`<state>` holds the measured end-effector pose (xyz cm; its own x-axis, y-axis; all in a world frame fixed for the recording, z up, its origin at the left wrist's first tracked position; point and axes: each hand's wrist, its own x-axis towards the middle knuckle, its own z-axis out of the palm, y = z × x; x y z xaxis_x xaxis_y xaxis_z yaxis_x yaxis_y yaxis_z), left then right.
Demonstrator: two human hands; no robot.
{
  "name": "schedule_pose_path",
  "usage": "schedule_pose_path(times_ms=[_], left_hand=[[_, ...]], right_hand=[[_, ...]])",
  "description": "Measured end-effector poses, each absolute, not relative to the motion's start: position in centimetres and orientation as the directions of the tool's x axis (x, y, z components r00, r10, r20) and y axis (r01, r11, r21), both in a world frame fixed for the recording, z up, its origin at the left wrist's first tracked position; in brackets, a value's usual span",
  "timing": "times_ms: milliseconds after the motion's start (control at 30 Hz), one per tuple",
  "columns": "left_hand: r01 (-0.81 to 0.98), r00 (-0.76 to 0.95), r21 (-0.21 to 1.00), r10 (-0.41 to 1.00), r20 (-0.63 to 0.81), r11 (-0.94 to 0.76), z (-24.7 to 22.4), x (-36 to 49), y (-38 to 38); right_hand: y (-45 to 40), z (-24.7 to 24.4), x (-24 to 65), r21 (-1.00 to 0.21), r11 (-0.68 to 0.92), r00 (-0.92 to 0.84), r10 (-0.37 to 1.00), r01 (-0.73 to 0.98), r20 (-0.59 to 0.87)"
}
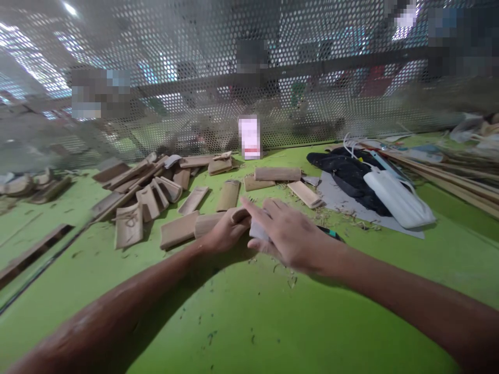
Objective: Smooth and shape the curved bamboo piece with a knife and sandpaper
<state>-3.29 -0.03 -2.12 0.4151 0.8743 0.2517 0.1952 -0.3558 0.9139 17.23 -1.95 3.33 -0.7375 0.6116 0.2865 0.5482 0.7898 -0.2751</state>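
Near the middle of the green table (241, 322), my left hand (225, 232) is closed round a curved wooden piece (238, 215). My right hand (290, 234) lies close against it on the right, its fingers closed on a pale grey-white sheet (259, 230) that is partly hidden by them. Two curved wooden pieces (179, 230) lie just left of my left hand. Beyond the hands are an upright-lying piece (228, 195), a long rounded piece (277, 173) and a slanted piece (305, 194). A dark tool with a green part (330, 232) shows beside my right wrist.
A heap of wooden pieces (150, 182) lies at the back left. Black cloth (351, 179) and a white power strip or pouch (397, 197) rest on grey paper at the right, near long strips (452, 176). Perforated mesh (202, 104) stands behind a bright phone-like screen (249, 136).
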Motion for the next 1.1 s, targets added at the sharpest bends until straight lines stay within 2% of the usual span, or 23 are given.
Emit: schedule_pose_path(times_ms=[167, 333, 467, 600, 733, 833, 1000, 1100], left_hand=[[0.199, 0.422, 0.911, 0.871, 0.253, -0.362, -2.1, -3.2, 0.1], [0.195, 0.425, 0.903, 0.863, 0.274, -0.383, -1.8, -3.0, 0.1], [0.176, 0.426, 0.911, 0.863, 0.271, -0.373, -1.8, -3.1, 0.0], [0.217, 0.425, 0.923, 0.882, 0.203, -0.317, -1.6, -3.2, -0.3], [0.208, 0.421, 0.938, 0.891, 0.169, -0.276, -1.3, -3.1, -0.5], [0.177, 0.432, 0.943, 0.883, 0.183, -0.282, -1.2, -3.0, -0.4], [0.142, 0.482, 0.951, 0.859, 0.176, -0.274, -1.1, -3.1, -0.4], [0.113, 0.504, 0.95, 0.84, 0.199, -0.293, -1.3, -3.1, -0.4]], right_hand=[[-1.6, 3.2, 17.5, -0.282, 0.79, -0.74, 0.611, 0.545, 0.283], [-0.7, 2.3, 18.2, -0.305, 0.822, -0.748, 0.567, 0.482, 0.345], [-0.3, 1.7, 18.7, -0.279, 0.866, -0.751, 0.499, 0.415, 0.433], [0.3, 1.2, 19.1, -0.202, 0.914, -0.749, 0.405, 0.353, 0.525], [0.5, 0.9, 19.2, -0.186, 0.922, -0.731, 0.382, 0.338, 0.565], [0.3, 0.8, 19.1, -0.29, 0.891, -0.694, 0.453, 0.349, 0.559], [0.0, 0.8, 18.8, -0.631, 0.703, -0.51, 0.694, 0.329, 0.509], [-0.2, 1.1, 18.6, -0.715, 0.648, -0.459, 0.735, 0.262, 0.498]])
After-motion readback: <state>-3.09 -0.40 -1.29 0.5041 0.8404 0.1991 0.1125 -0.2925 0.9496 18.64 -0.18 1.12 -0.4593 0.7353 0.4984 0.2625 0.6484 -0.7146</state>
